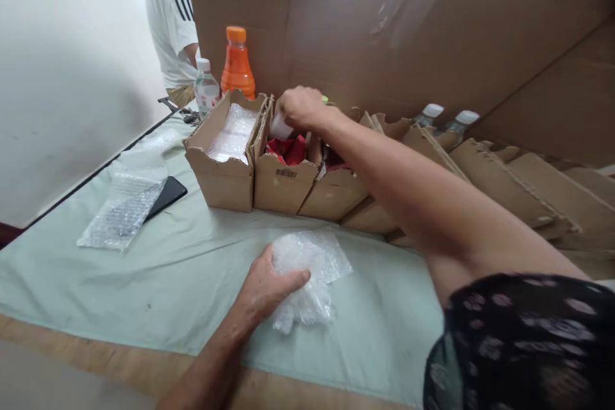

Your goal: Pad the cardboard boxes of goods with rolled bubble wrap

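Observation:
My left hand (pixel 269 288) is closed on a crumpled sheet of bubble wrap (pixel 310 275) lying on the pale green table cover (pixel 168 275). My right hand (pixel 300 109) reaches across to the second small cardboard box (pixel 283 182), which holds red packets (pixel 288 149). Its fingers are curled round a small white object (pixel 278 130) above that box. The first box (pixel 221 176) to the left holds bubble wrap.
More open cardboard boxes (pixel 504 186) run in a row to the right under a big cardboard sheet (pixel 408 25). An orange bottle (pixel 237 64) and clear bottles (pixel 205 86) stand behind. A phone (pixel 168 194) and bubble wrap (pixel 122 211) lie left. A person in a white shirt (pixel 170 19) sits beyond.

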Demonstrator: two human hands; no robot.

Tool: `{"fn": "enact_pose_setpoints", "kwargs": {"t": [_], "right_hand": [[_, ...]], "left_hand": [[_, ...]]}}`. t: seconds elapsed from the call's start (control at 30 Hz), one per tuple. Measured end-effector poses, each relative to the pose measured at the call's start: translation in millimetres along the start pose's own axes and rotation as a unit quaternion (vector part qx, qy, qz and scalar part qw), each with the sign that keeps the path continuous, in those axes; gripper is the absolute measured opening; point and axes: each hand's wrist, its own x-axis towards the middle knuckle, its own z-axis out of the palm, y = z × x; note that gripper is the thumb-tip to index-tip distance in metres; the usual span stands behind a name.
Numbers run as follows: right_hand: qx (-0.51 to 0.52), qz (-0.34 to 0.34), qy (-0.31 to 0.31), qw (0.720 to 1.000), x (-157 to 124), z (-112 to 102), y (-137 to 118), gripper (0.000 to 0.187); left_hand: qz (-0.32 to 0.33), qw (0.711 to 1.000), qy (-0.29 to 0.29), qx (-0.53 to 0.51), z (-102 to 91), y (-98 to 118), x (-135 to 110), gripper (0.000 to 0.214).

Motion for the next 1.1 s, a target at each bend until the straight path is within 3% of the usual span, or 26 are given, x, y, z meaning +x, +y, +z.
{"fn": "enact_pose_setpoints", "kwargs": {"t": [0.07, 0.13, 0.23, 0.37, 0.5, 0.57, 0.63, 0.73, 0.83, 0.9, 1.0, 1.1], "right_hand": [[0.003, 0.021, 0.081, 0.996, -40.7, -25.2, 8.5, 0.022], [0.043, -0.003, 0.196, 0.980, -99.1, -45.4, 17.1, 0.017], [0.149, -0.040, 0.281, 0.947, -198.3, -53.4, 26.9, 0.009], [0.251, -0.034, 0.345, 0.904, -298.3, -25.1, 36.4, 0.006], [0.346, 0.038, 0.319, 0.881, -347.3, 17.5, 45.2, 0.004], [0.374, 0.060, 0.286, 0.880, -358.0, 36.4, 43.9, 0.005], [0.384, 0.055, 0.254, 0.886, -361.1, 50.7, 35.1, 0.006], [0.402, 0.011, 0.218, 0.889, -352.3, 60.3, 7.6, 0.006], [0.430, -0.040, 0.214, 0.876, -327.3, 58.2, -29.0, 0.006], [0.444, -0.066, 0.229, 0.864, -305.4, 54.1, -52.9, 0.006], [0.454, -0.096, 0.260, 0.847, -275.2, 48.7, -84.2, 0.009], [0.454, -0.125, 0.288, 0.834, -253.4, 48.8, -109.5, 0.012]], "left_hand": [[0.013, 1.000, -0.006, -0.008, -0.8, 0.6, -1.8, 0.050], [0.030, 0.999, -0.009, -0.008, -1.7, 0.3, -3.9, 0.051], [0.054, 0.998, -0.020, -0.002, -2.3, -0.2, -7.6, 0.053], [0.057, 0.996, 0.002, -0.067, 1.5, -1.5, -17.1, 0.058], [0.047, 0.983, 0.027, -0.178, -1.1, -4.4, -42.9, 0.067], [0.053, 0.980, 0.034, -0.189, -15.2, -5.4, -61.7, 0.069], [0.063, 0.980, 0.065, -0.175, -41.2, -5.3, -81.8, 0.069], [0.072, 0.970, 0.181, -0.148, -98.0, 1.2, -109.0, 0.062], [0.151, 0.909, 0.357, -0.150, -158.1, 23.5, -123.9, 0.050], [0.236, 0.863, 0.423, -0.141, -190.4, 47.0, -125.6, 0.046], [0.332, 0.834, 0.432, -0.088, -224.9, 84.3, -117.5, 0.049], [0.359, 0.827, 0.431, -0.034, -246.6, 107.3, -96.6, 0.056]]}}
